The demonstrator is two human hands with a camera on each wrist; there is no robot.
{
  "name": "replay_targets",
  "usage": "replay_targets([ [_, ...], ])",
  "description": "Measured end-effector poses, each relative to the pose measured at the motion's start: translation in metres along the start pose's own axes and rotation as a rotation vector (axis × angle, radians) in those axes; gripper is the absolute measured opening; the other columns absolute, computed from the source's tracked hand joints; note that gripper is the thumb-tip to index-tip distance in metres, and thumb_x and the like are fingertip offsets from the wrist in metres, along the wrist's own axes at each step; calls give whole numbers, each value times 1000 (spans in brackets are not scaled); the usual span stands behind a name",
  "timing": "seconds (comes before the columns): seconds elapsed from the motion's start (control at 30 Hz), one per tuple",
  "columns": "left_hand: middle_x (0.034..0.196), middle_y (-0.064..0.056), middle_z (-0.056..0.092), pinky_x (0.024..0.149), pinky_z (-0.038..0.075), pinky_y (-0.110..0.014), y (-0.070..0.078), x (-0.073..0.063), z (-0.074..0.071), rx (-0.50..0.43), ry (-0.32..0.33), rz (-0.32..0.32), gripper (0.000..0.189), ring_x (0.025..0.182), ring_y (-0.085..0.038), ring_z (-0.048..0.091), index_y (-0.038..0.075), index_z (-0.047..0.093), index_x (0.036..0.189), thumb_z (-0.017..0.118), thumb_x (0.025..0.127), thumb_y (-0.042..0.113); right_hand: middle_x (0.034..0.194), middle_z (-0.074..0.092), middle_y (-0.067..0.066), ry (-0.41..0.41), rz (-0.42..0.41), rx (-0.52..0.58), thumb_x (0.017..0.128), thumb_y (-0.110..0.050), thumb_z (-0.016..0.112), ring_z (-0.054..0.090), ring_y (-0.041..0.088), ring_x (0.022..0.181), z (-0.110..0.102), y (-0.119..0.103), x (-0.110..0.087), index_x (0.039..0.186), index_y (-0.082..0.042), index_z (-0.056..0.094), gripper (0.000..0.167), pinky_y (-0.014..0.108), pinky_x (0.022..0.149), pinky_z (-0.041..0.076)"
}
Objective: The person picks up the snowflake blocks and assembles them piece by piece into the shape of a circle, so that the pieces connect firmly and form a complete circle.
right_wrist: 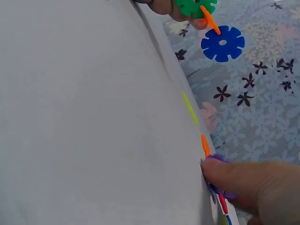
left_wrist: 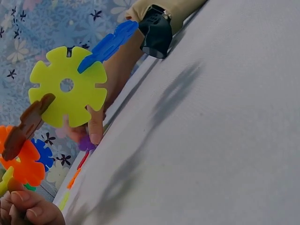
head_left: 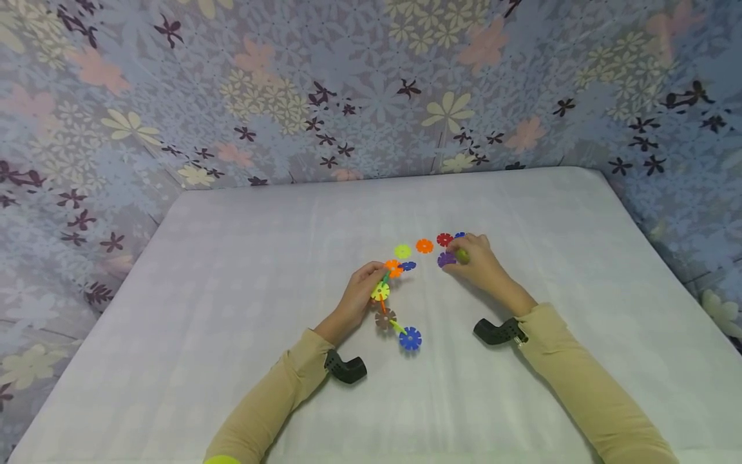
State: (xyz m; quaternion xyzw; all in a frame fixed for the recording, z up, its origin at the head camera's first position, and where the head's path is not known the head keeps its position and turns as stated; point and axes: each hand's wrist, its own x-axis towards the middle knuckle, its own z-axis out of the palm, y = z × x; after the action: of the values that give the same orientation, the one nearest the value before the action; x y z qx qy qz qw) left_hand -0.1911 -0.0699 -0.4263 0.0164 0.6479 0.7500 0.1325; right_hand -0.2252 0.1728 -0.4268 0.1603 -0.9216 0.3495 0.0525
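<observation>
My left hand [head_left: 355, 298] grips one end of a linked chain of notched plastic discs in orange, green, yellow, brown and blue. A blue disc [head_left: 410, 338] ends the chain nearest me, and another blue disc [head_left: 408, 265] sticks out at its far end. In the left wrist view a yellow disc [left_wrist: 70, 86] hangs over the table, joined to a brown disc [left_wrist: 29, 125]. My right hand [head_left: 480, 264] pinches a purple notched disc [head_left: 446, 260] between thumb and fingers, at the tabletop. An olive-green disc [head_left: 462, 256] shows beside those fingers, partly hidden.
Loose discs lie in a row beyond my hands: yellow-green [head_left: 402, 251], orange [head_left: 424, 246], red [head_left: 444, 240] and blue [head_left: 460, 235], the last partly behind my right hand. A white cloth [head_left: 232, 258] covers the table. Flower-patterned fabric [head_left: 371, 84] stands behind it.
</observation>
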Motion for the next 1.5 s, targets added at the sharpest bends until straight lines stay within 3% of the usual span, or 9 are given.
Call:
replay_targets([
  [0.07, 67, 2, 49, 40, 30, -16, 0, 0, 0, -3, -1, -7, 17, 46, -4, 37, -2, 56, 94, 52, 91, 14, 83, 57, 11, 36, -37, 63, 76, -5, 71, 47, 27, 79, 1, -4, -1, 91, -1, 58, 21, 37, 68, 41],
  [0.2, 68, 1, 49, 42, 31, -16, 0, 1, -1, -7, -1, 9, 18, 47, -4, 37, -3, 57, 93, 52, 90, 14, 71, 59, 10, 116, -35, 324, 77, 1, 68, 55, 20, 56, 2, -15, 0, 88, 0, 58, 14, 27, 51, 46],
  [0.37, 68, 1, 49, 43, 32, -16, -1, 1, -1, -5, -2, 21, 16, 49, -4, 38, -1, 58, 91, 52, 90, 14, 79, 61, 11, -45, 165, 767, 84, 1, 59, 59, 15, 60, 5, -19, 0, 102, 10, 54, 22, 26, 58, 50],
  [0.47, 72, -1, 51, 46, 34, -16, -1, 1, -1, 11, 0, 13, 16, 52, -5, 40, -1, 57, 91, 51, 91, 14, 80, 62, 9, -133, 271, 938, 85, 2, 56, 58, 14, 62, 9, -18, -1, 105, 13, 51, 23, 25, 61, 49],
  [0.6, 76, -3, 51, 51, 36, -17, -1, 1, -1, 31, -12, 26, 18, 57, -5, 42, -3, 57, 92, 51, 91, 14, 78, 62, 8, -156, 324, 1078, 85, 3, 56, 59, 13, 62, 13, -21, -3, 99, 7, 54, 14, 24, 60, 49],
  [0.83, 74, -1, 51, 50, 35, -17, -1, 1, -2, 51, -41, 42, 18, 55, -5, 40, -6, 58, 94, 51, 91, 10, 76, 61, 9, -200, 323, 1155, 86, 5, 53, 60, 14, 62, 14, -28, -6, 96, 4, 53, 10, 24, 59, 49],
  [1.17, 77, -2, 52, 54, 36, -18, -3, 2, -3, 70, -87, 57, 23, 59, -6, 42, -12, 54, 99, 48, 92, 9, 79, 62, 8, -173, 271, 1228, 88, 8, 48, 61, 16, 64, 21, -29, -11, 86, -3, 58, 15, 26, 61, 50],
  [1.33, 70, 0, 51, 52, 34, -19, -4, 1, -1, 110, -60, 64, 20, 56, -6, 41, -7, 56, 93, 50, 91, 12, 80, 62, 8, -146, 258, 1261, 88, 7, 49, 61, 14, 63, 24, -28, -13, 88, -4, 59, 15, 23, 60, 49],
  [1.5, 68, 1, 50, 49, 35, -18, -4, 0, 1, 87, 25, 89, 16, 53, -5, 41, -3, 57, 91, 52, 89, 13, 89, 58, 9, -159, 259, 1267, 87, 8, 51, 61, 16, 72, 24, -28, -13, 103, -7, 60, 24, 25, 68, 49],
])
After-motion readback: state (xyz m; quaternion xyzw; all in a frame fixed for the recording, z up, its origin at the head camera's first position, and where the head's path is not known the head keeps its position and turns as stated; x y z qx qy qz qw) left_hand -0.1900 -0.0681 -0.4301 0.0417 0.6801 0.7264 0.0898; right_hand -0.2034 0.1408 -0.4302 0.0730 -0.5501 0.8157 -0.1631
